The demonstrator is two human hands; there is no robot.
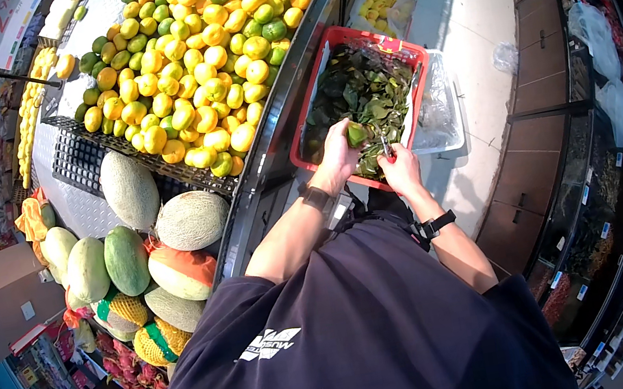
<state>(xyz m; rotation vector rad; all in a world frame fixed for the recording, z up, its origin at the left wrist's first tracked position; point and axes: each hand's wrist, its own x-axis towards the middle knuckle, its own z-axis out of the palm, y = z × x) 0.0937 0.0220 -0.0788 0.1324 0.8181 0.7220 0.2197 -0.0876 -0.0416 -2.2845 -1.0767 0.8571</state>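
Note:
My left hand (338, 154) is closed around a green citrus fruit (356, 134), over the near part of a red crate (421, 61). Dark green leaves (368, 90) fill most of what shows inside the crate; any fruit beneath them is hard to make out. Just right of the held fruit, my right hand (404, 168) grips what looks like a small pair of scissors (386, 149), its tips pointing up toward the leaves. The fingers hide most of that tool.
Yellow and green citrus fruits (207, 63) are heaped on the stand at left, with melons (192, 218) nearer me. A clear plastic tub (441, 107) sits right of the crate, and a bin of yellow fruit (381, 5) beyond it. Brown cabinets (524, 159) line the right side.

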